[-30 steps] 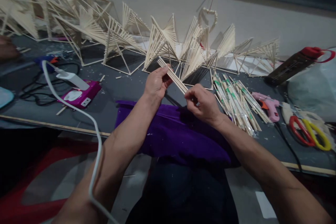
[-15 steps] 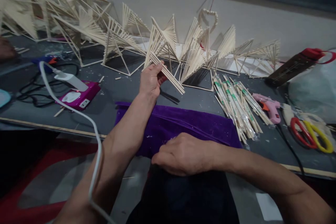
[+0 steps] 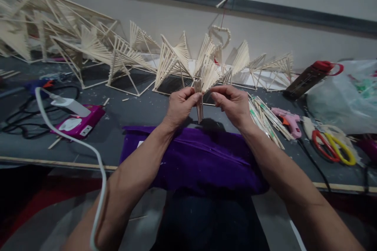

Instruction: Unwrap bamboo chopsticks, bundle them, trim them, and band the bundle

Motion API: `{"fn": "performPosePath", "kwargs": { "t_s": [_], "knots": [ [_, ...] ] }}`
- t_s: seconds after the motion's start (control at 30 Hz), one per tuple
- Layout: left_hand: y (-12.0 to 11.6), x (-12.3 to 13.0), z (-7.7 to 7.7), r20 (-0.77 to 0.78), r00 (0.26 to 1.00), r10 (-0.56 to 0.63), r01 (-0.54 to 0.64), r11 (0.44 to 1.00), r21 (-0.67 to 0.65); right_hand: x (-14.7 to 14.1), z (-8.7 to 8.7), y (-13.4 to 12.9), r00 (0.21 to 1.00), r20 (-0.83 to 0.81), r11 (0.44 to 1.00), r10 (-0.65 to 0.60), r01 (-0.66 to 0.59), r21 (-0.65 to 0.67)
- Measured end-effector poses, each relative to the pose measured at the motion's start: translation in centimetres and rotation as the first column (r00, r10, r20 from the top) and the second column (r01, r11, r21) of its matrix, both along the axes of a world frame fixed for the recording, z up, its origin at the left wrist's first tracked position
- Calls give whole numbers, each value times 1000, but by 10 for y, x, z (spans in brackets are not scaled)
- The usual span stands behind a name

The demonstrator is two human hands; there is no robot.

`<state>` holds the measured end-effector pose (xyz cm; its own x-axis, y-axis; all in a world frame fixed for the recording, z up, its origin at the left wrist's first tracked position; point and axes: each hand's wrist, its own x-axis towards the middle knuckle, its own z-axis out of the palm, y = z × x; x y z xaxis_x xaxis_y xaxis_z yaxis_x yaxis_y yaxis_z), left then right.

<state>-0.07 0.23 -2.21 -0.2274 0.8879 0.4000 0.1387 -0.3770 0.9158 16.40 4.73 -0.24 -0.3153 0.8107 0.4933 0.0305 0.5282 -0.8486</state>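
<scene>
Pointing lengthwise up the view, sticks [image 3: 200, 110] sit in the left hand [image 3: 180, 106].

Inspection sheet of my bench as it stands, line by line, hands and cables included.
Surface: dark table, pale specks; purple cloth over front edge.
Job's things: sticks in hand; stick frames behind.
Clutter: scissors, pink glue gun, bottle.
Hands: left grips sticks; right close by, contact unclear.
Cables: white cable passes over left forearm.
Surroundings: wall behind; other people, nothing seen.
</scene>
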Motion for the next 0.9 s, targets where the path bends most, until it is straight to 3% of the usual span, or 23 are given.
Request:
{"fn": "performPosePath", "kwargs": {
  "t_s": [0.3,0.7,0.9],
  "knots": [
    [2,-4,0,-164,986,30,-28,1000,14,-24,28,11,997,74,991,18,-28,130],
    [9,-6,-1,-172,984,36,-34,999,17,-23,19,21,990,120,995,72,-80,60],
    [11,-2,9,-140,990,14,-14,1000,5,-20,20,25,993,99,995,60,-67,76]
  ]
}}
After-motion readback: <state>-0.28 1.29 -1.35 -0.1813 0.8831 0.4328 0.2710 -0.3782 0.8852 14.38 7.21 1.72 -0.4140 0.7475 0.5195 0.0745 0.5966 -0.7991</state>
